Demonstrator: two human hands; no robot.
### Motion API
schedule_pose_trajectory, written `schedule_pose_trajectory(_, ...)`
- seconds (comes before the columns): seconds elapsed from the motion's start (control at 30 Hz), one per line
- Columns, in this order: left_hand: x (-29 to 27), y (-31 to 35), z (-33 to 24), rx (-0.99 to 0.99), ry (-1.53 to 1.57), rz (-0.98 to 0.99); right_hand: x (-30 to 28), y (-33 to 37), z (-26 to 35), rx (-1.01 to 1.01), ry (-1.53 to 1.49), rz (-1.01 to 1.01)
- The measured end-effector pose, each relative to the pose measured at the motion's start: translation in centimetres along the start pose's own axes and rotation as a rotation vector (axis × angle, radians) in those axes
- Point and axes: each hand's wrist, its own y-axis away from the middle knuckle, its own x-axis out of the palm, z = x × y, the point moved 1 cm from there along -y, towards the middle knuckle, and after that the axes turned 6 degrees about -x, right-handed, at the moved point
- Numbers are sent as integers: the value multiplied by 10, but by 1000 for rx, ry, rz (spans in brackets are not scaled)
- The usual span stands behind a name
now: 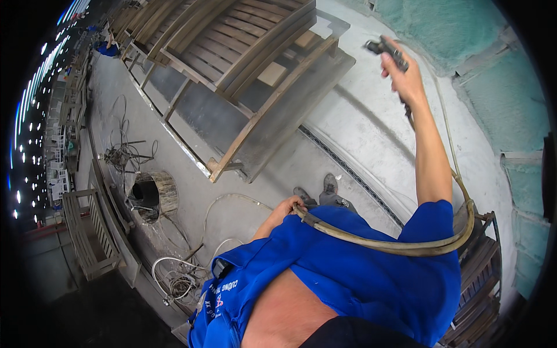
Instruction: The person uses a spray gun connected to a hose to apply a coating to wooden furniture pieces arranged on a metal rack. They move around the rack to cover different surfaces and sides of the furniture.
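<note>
Stretched forward at the upper right, my right hand (409,78) is closed round the grip of a dark spray gun (393,53). Its nozzle end points left, toward a slatted wooden bench (232,35), with a gap between them. A thin hose runs from the gun down beside my right arm. At my waist, my left hand (285,210) grips the yellowish hoses (406,249), which loop across my front and up toward the right. The bench stands on a low board, and a wooden rail (261,116) lies along its near side.
A round, crusted drum (167,194) and tangled hoses (180,284) lie on the floor at left. Another slatted wooden piece (93,232) stands beyond them. A floor track (348,168) passes my feet. Teal filter padding (505,87) covers the right wall; stacked slatted wood (478,284) is behind my right side.
</note>
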Motion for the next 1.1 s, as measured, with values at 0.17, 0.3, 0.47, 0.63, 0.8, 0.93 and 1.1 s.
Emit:
schedule_pose_trajectory(0.17, -13, 4, 12, -70, 21, 96, 71, 82, 22, 6, -245, 338)
schedule_pose_trajectory(0.3, -18, 7, 15, -29, 45, 79, 92, 111, 18, 60, -240, 425)
schedule_pose_trajectory(0.47, -20, -13, 1, -105, -35, 51, 57, 63, -12, 143, -230, 126)
schedule_pose_trajectory(0.63, -27, -74, -16, -41, -112, 9, -9, -12, -45, 132, -180, -108)
schedule_pose_trajectory(0.8, -10, -211, -26, 64, -171, 39, -92, -99, -96, -28, -204, -90)
schedule_pose_trajectory(0.93, 34, -362, -87, -61, -232, 42, -144, -227, -163, -80, -268, 227)
schedule_pose_trajectory(1.1, 62, -447, -210, -40, -261, 72, -135, -391, -223, -73, -434, 571)
